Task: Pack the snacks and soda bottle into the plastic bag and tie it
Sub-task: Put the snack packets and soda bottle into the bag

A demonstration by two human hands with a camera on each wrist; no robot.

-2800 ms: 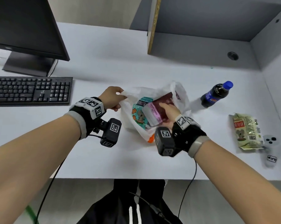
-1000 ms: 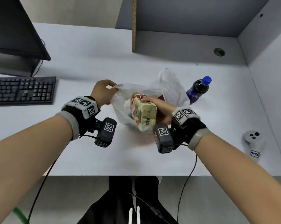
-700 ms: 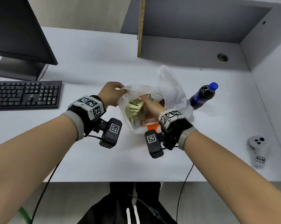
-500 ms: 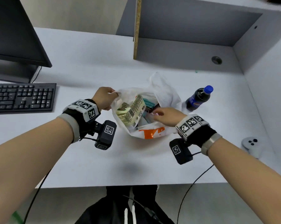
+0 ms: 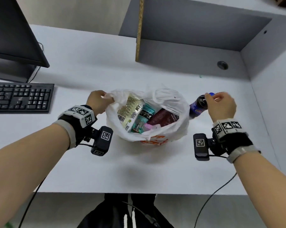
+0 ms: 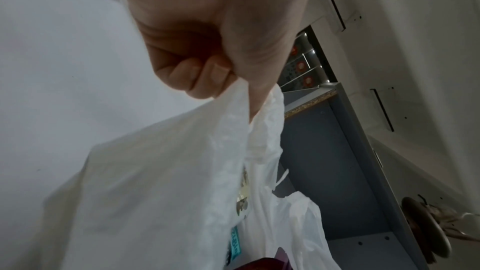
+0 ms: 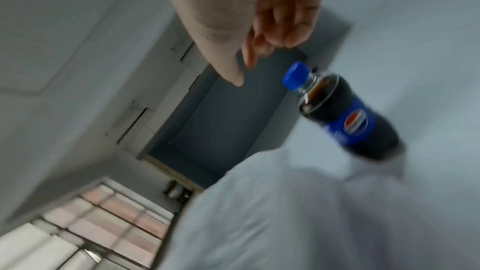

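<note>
The left hand kept a pinching grip on the rim of the plastic bag, thumb and curled fingers closed on the film, which held the mouth open and raised off the surface so that things could drop in. Just right of that grip, inside the bag, lay the snacks: a pale green packet, a teal packet and a dark red packet. The right hand hovered by the cap of the soda bottle, its grip loosely open and holding nothing (the wrist view showed a gap between fingertips and cap). The bottle stood on the surface just outside the bag, below and left of that hand. Judging by this, the bottle was the last item to pack before tying.
</note>
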